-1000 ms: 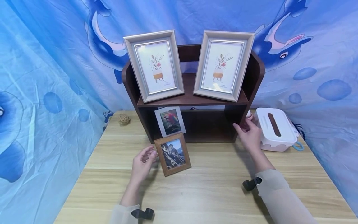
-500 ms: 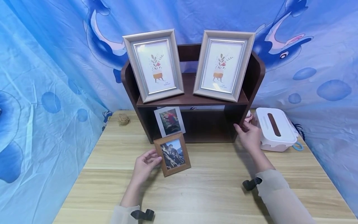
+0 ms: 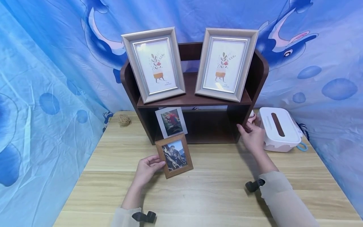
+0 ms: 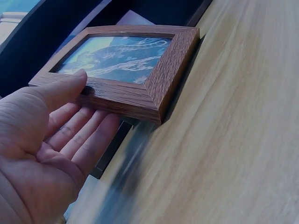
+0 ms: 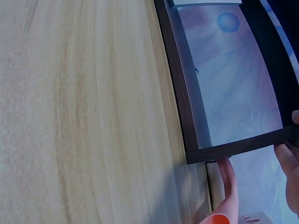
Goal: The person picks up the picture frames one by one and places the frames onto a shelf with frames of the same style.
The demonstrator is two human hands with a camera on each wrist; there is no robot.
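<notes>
My left hand [image 3: 147, 170] pinches the left edge of a brown wooden picture frame [image 3: 187, 157] with a leopard picture. In the left wrist view, the thumb lies on the front of the frame [image 4: 175, 65], and the fingers are beneath its edge. The frame leans back at the front of a dark brown two-tier shelf [image 3: 195, 100]. My right hand [image 3: 253, 138] grips the shelf's right side panel, thumb on the inner side and fingers outside; the right wrist view shows only part of that hand [image 5: 292, 170]. A white-bordered parrot picture [image 3: 172, 122] stands behind the wooden frame, its lower edge hidden.
Two silvery frames [image 3: 154, 64] with plant pictures stand on the upper tier. Right of the shelf sit a white lidded box [image 3: 279, 126] and a pink object with a curved handle [image 5: 229, 205]. A twine ball [image 3: 124, 120] lies on the wooden table [image 3: 215, 195].
My left hand has moved slightly right, from beside the wooden frame to pinching its edge. The right hand keeps its grip on the shelf panel. The head view has shifted a little.
</notes>
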